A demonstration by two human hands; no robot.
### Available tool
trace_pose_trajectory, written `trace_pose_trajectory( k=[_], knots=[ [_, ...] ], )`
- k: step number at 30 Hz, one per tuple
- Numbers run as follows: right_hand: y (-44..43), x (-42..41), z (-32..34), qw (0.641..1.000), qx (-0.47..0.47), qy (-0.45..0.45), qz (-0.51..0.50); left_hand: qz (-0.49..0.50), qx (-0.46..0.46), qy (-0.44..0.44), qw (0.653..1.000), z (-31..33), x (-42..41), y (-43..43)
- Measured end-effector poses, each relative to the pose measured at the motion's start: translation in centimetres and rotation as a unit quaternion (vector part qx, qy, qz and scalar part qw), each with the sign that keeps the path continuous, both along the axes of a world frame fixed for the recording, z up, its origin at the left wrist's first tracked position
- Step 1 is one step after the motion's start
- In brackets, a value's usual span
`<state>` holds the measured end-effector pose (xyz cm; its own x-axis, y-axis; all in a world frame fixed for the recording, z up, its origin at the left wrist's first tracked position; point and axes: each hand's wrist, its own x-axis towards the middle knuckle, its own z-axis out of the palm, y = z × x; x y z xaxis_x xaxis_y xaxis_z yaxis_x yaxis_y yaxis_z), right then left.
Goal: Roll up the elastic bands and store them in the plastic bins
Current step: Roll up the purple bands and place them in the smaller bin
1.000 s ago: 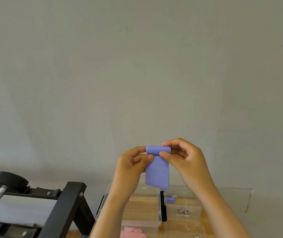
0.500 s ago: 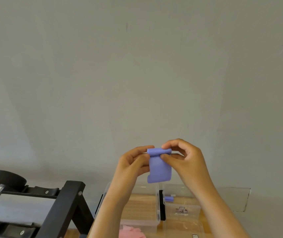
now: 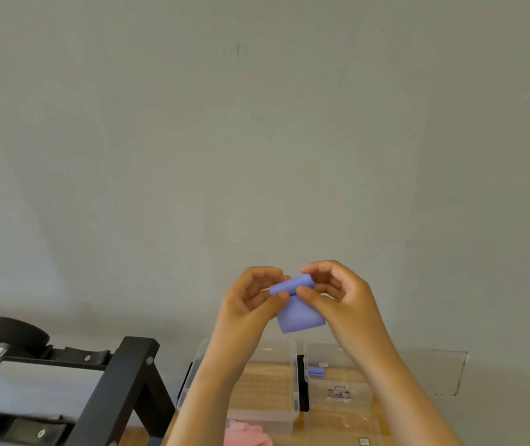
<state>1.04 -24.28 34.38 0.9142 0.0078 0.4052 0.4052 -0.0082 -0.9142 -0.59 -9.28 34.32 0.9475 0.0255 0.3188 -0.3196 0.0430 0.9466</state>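
While both hands pinch it low in the frame's centre, purple elastic band rolled between left hand and right hand, loose tail hanging below the grip, clear plastic bins beneath.

Soft, even light is filling the scene. Faint broad shadows are streaking the plain grey painted wall. Details are looking slightly soft, and wide-angle distortion is bending the edges.

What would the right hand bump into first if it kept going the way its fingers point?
The right hand points leftward. Past the purple band it pinches, it would likely meet the left hand, which grips the roll's other end.
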Motion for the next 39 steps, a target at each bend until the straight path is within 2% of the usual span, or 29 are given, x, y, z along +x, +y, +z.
trace_pose_trajectory(
  k=[4, 9, 15, 20, 26, 30, 39],
  knots=[
    [0.1, -0.4, 0.0, 1.0, -0.015, -0.015, 0.0, 0.003, 0.003, 0.021, 1.0, -0.1, 0.1, -0.4],
    [0.6, -0.4, -0.7, 0.998, 0.049, 0.009, -0.031, 0.045, 0.023, -0.009, 0.999, -0.3, 0.2, -0.8],
    [1.5, -0.5, -1.1, 0.992, 0.09, 0.004, -0.087, 0.036, -0.02, 0.012, 0.999, -0.7, 0.1, -2.1],
    [1.4, -0.6, -1.3, 0.993, 0.077, 0.004, -0.088, 0.021, -0.026, 0.002, 0.999, -0.7, 0.3, -2.3],
    [1.2, -0.4, -1.0, 0.991, 0.103, 0.029, -0.076, 0.017, -0.014, -0.018, 1.0, -0.4, 0.2, -2.0],
    [1.1, -0.6, -0.6, 0.989, 0.131, 0.021, -0.059, -0.008, -0.036, 0.018, 0.999, -0.4, 0.0, -1.9],
    [1.5, -0.6, -1.0, 0.985, 0.15, 0.025, -0.079, 0.048, -0.033, 0.005, 0.998, -0.5, 0.5, -2.0]
  ],
)
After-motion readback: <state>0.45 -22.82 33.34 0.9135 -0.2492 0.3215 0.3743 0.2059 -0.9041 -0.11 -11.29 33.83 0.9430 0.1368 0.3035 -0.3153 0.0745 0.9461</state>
